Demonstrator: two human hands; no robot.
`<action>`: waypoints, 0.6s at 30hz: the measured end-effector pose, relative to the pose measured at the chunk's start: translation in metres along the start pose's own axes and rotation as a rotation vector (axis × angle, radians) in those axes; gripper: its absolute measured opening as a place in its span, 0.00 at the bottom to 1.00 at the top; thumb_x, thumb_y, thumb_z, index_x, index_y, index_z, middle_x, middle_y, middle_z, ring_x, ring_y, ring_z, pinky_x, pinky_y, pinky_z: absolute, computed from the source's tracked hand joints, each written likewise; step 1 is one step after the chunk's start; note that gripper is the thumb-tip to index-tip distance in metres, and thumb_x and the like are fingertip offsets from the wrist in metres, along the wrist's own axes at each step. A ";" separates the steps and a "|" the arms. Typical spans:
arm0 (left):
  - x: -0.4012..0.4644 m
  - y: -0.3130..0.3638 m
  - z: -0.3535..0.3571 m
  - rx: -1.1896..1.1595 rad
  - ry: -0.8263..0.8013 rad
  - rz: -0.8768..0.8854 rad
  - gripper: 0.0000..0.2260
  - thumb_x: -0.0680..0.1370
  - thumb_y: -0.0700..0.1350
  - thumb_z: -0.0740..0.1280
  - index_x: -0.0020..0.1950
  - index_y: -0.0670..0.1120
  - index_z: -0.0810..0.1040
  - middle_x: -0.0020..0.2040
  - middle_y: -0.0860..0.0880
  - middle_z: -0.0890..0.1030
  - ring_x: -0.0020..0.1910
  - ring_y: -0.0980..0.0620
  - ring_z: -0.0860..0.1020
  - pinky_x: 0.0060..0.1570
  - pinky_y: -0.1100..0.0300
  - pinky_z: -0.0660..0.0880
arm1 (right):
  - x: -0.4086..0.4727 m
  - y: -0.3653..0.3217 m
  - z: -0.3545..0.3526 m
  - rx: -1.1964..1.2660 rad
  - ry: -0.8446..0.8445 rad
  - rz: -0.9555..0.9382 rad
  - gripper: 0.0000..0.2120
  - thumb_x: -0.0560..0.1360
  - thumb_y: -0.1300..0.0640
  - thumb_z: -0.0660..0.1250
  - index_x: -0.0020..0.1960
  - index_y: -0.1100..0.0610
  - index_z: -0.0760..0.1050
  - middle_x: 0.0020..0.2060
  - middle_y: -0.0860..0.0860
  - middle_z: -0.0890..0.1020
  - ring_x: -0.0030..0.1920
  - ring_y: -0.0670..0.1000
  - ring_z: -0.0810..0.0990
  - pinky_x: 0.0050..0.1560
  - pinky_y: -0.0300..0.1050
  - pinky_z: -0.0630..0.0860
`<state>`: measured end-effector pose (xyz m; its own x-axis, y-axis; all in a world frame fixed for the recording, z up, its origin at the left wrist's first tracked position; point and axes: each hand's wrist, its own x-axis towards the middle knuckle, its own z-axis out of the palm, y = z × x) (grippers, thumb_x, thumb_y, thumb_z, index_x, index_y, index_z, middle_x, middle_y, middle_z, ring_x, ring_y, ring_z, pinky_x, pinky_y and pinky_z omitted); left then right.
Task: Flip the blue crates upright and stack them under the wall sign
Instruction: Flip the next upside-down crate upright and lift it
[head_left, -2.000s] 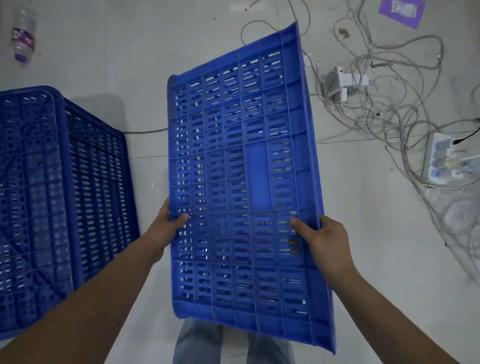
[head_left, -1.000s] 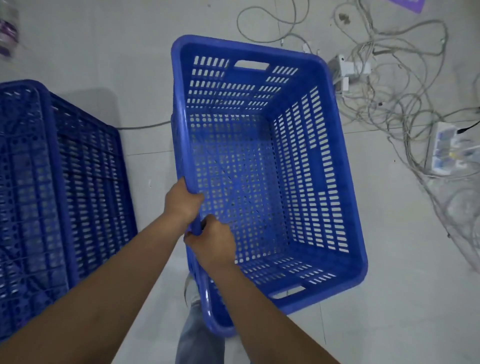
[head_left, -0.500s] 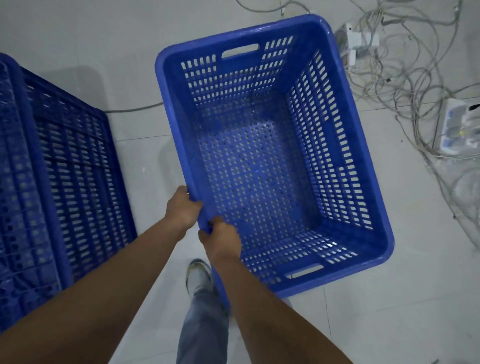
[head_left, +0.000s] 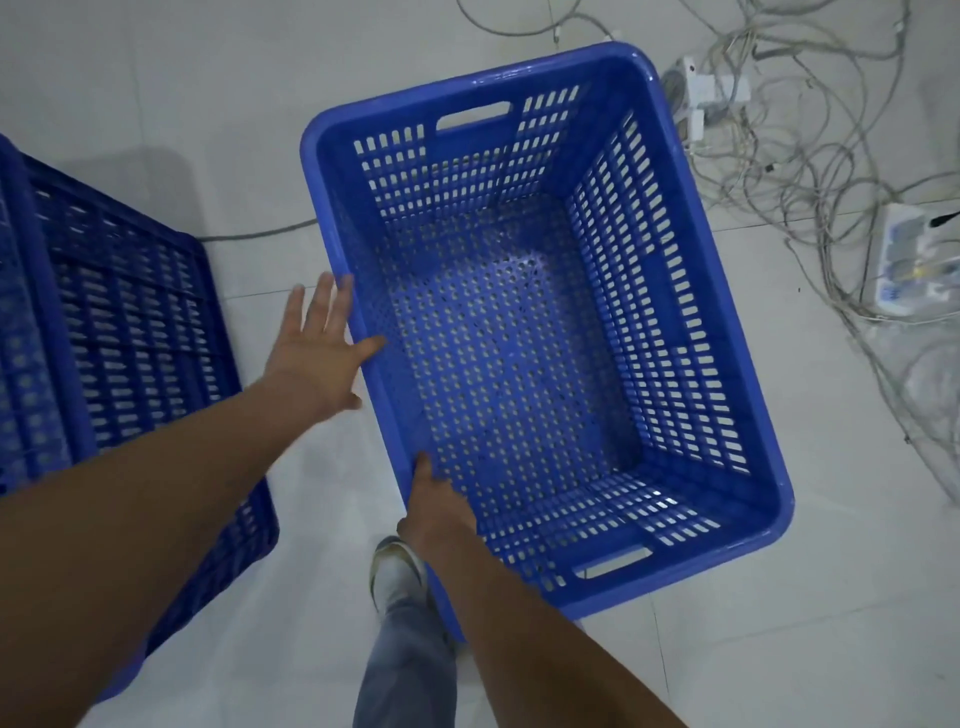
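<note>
A blue slotted crate (head_left: 524, 343) is upright with its open top facing me, in the middle of the view above the pale tiled floor. My right hand (head_left: 434, 506) grips its near left rim, thumb over the inner side. My left hand (head_left: 317, 348) is spread flat with straight fingers beside the left rim, the thumb just touching it. A second blue crate (head_left: 104, 343) stands upside down on the floor at the left, its ribbed base facing up. The wall sign is out of view.
A tangle of pale cables (head_left: 810, 145) with a white adapter (head_left: 701, 98) and a power strip (head_left: 909, 265) covers the floor at the upper right. My shoe (head_left: 397, 571) and trouser leg are below the held crate. One grey cable (head_left: 260, 234) runs between the crates.
The crate went from bottom-toward-me to upright and swung right. My left hand has let go of the rim and opened flat. My right hand still holds the rim.
</note>
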<state>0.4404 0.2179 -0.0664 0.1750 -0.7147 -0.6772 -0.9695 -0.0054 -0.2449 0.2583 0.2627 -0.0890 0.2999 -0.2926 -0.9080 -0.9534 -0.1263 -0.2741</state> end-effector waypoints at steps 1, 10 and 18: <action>0.003 -0.007 -0.002 0.107 0.051 0.060 0.35 0.73 0.63 0.65 0.77 0.59 0.54 0.77 0.40 0.31 0.76 0.38 0.33 0.72 0.37 0.35 | 0.001 0.002 0.002 0.016 -0.014 0.015 0.38 0.77 0.59 0.62 0.78 0.54 0.42 0.67 0.62 0.71 0.65 0.62 0.74 0.60 0.55 0.73; 0.006 -0.004 -0.007 0.125 0.039 0.146 0.23 0.81 0.55 0.55 0.75 0.53 0.58 0.78 0.50 0.57 0.79 0.46 0.46 0.75 0.44 0.45 | 0.000 0.006 0.006 -0.023 0.010 0.032 0.36 0.78 0.56 0.62 0.78 0.49 0.43 0.72 0.61 0.65 0.69 0.63 0.69 0.63 0.56 0.72; -0.016 0.007 0.003 0.118 0.002 0.141 0.22 0.81 0.54 0.56 0.75 0.51 0.59 0.76 0.48 0.60 0.78 0.44 0.51 0.74 0.45 0.51 | -0.014 0.030 0.005 -0.057 -0.071 -0.003 0.37 0.78 0.52 0.63 0.78 0.50 0.43 0.73 0.60 0.64 0.71 0.62 0.66 0.67 0.56 0.69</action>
<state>0.4312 0.2316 -0.0597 0.0381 -0.7041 -0.7090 -0.9576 0.1770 -0.2272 0.2255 0.2677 -0.0861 0.2976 -0.2242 -0.9280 -0.9484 -0.1811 -0.2604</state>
